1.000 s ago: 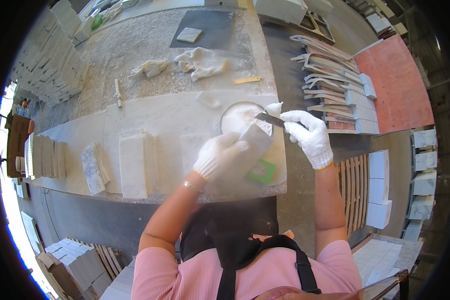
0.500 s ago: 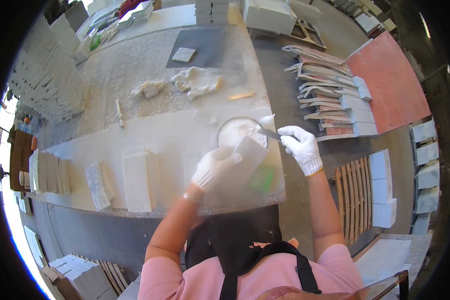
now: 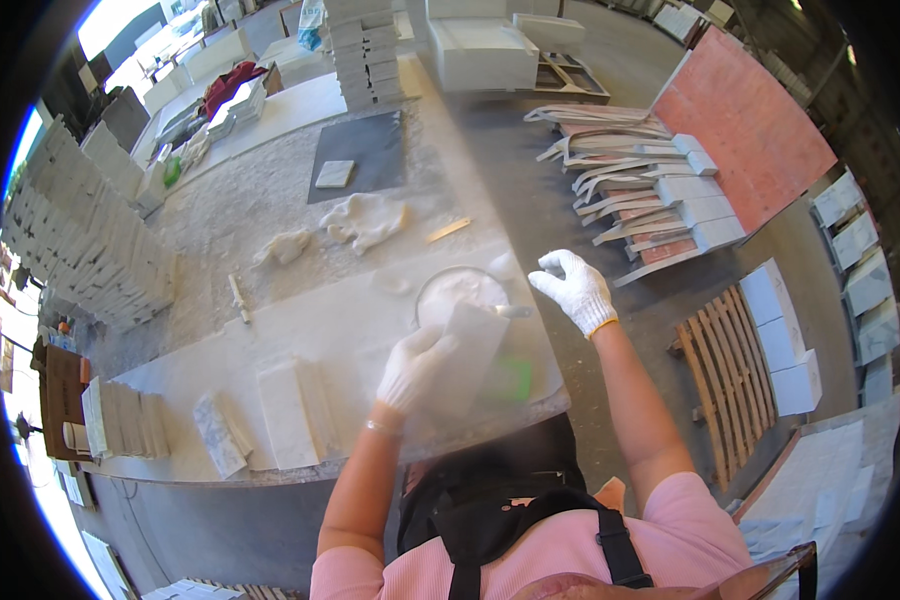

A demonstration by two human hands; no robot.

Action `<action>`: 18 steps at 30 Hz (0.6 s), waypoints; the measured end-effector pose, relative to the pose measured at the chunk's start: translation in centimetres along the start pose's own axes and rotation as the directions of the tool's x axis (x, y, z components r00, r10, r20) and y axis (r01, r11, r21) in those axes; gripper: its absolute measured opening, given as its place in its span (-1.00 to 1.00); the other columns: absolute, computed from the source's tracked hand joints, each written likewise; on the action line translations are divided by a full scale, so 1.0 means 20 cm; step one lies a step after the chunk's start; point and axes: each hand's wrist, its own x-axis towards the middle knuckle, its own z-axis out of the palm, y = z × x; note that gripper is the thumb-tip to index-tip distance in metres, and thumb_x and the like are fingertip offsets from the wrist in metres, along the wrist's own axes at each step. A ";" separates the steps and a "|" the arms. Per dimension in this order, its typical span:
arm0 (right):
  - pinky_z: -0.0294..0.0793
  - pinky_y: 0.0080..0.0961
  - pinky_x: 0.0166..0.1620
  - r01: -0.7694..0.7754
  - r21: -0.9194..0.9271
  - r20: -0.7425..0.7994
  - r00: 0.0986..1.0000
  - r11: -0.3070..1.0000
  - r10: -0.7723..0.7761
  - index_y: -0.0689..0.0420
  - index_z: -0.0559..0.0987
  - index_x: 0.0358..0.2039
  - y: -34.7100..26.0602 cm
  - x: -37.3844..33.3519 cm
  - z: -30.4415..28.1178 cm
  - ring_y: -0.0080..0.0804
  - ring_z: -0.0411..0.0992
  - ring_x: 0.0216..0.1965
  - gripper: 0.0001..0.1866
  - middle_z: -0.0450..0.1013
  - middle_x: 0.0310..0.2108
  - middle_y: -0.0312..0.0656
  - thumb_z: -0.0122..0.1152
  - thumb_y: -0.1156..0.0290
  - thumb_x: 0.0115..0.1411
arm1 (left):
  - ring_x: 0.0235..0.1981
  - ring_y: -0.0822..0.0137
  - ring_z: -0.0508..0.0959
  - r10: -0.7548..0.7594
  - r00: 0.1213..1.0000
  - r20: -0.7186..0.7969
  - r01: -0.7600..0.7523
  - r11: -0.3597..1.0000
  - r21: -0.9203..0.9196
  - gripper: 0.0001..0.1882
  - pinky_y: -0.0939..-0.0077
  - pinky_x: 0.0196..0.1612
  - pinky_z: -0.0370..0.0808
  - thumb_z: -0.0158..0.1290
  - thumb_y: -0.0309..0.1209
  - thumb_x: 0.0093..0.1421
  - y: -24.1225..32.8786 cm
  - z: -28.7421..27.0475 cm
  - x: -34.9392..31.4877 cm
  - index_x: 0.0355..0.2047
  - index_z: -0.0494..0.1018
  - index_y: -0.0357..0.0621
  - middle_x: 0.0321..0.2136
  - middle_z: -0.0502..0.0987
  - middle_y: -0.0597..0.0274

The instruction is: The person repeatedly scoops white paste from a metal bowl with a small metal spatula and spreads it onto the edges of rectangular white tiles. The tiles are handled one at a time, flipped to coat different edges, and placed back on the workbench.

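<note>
My left hand (image 3: 410,372), in a white knit glove, grips a pale rectangular stone tile (image 3: 470,350) by its left side, tilted above the table. Right behind the tile stands a round bowl (image 3: 432,290) of white paste. A spatula (image 3: 511,311) rests at the bowl's right rim, its far end hidden by the tile. Off the table's right edge, my right hand (image 3: 576,290), also gloved, hovers with bent fingers apart and nothing visible in them. Under the tile's right side lies a green patch (image 3: 511,380), hazy in the picture.
Several tiles (image 3: 288,410) lie or stand along the dusty table's (image 3: 370,270) near side. Crumpled white gloves (image 3: 366,222), a yellowish strip (image 3: 448,230) and a dark sheet (image 3: 370,150) lie farther back. Tall tile stacks (image 3: 90,235) stand left; a wooden pallet (image 3: 725,385) is right.
My right hand has let go of the spatula, which now lies at the bowl. The left hand keeps its hold on the tile. The whole view has shifted and turned slightly.
</note>
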 end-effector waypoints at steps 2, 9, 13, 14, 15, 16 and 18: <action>0.58 -0.32 0.11 0.016 0.114 0.020 1.000 0.993 -0.018 0.10 0.58 0.22 0.04 0.07 0.02 -0.26 0.62 0.01 -0.32 0.60 0.13 -0.05 0.56 0.10 0.14 | -0.18 0.53 0.55 0.010 1.000 0.009 -0.009 0.999 -0.031 -0.59 0.51 -0.07 0.53 0.22 -0.22 0.38 0.00 0.00 0.00 0.06 0.63 -0.31 -0.18 0.67 0.34; 0.55 -0.33 0.17 0.021 0.308 0.194 0.978 0.951 -0.084 0.14 0.52 0.34 0.03 0.23 0.14 -0.26 0.59 0.09 -0.19 0.54 0.23 -0.04 0.59 0.19 0.08 | -0.17 0.53 0.57 -0.014 1.000 -0.007 0.013 1.000 -0.022 -0.58 0.52 -0.08 0.55 0.22 -0.21 0.38 -0.02 0.00 0.01 0.06 0.62 -0.31 -0.17 0.67 0.33; 0.56 -0.40 0.14 0.016 0.371 0.245 0.963 0.929 -0.115 0.16 0.66 0.15 -0.02 0.24 0.17 -0.38 0.60 0.03 -0.40 0.65 0.06 -0.12 0.58 0.28 0.09 | -0.17 0.53 0.58 0.008 1.000 0.009 -0.007 0.999 -0.054 -0.58 0.52 -0.07 0.55 0.22 -0.21 0.38 -0.03 0.00 0.02 0.07 0.62 -0.31 -0.16 0.68 0.32; 0.56 -0.42 0.13 -0.017 0.423 0.291 0.949 0.906 -0.118 0.16 0.69 0.09 -0.02 0.25 0.17 -0.40 0.61 0.02 -0.47 0.67 0.01 -0.14 0.58 0.30 0.09 | -0.17 0.53 0.58 0.019 1.000 0.014 -0.018 0.999 -0.050 -0.57 0.52 -0.07 0.55 0.22 -0.20 0.38 -0.03 0.00 0.01 0.07 0.62 -0.31 -0.16 0.68 0.32; 0.56 -0.43 0.12 -0.021 0.394 0.275 0.957 0.919 -0.096 0.14 0.71 0.04 -0.02 0.25 0.18 -0.42 0.61 0.01 -0.52 0.68 -0.03 -0.17 0.56 0.31 0.10 | -0.17 0.53 0.58 0.029 0.999 0.017 -0.028 0.998 -0.047 -0.57 0.51 -0.07 0.55 0.22 -0.20 0.38 -0.03 0.00 0.01 0.07 0.62 -0.31 -0.16 0.68 0.32; 0.56 -0.43 0.10 -0.025 0.403 0.262 0.961 0.915 -0.089 0.13 0.72 -0.01 -0.01 0.25 0.20 -0.43 0.61 -0.01 -0.58 0.69 -0.08 -0.20 0.55 0.32 0.12 | -0.18 0.53 0.58 0.028 0.999 0.015 -0.027 0.999 -0.039 -0.57 0.51 -0.08 0.55 0.22 -0.20 0.38 -0.02 0.00 0.01 0.07 0.62 -0.31 -0.16 0.68 0.33; 0.56 -0.45 0.08 -0.007 0.382 0.254 0.962 0.924 -0.098 0.12 0.72 -0.02 0.00 0.26 0.22 -0.46 0.59 -0.03 -0.59 0.68 -0.11 -0.25 0.56 0.30 0.11 | -0.18 0.53 0.58 0.025 1.000 0.010 -0.025 0.999 -0.023 -0.57 0.51 -0.08 0.56 0.22 -0.20 0.38 -0.02 0.00 0.01 0.08 0.62 -0.31 -0.17 0.68 0.33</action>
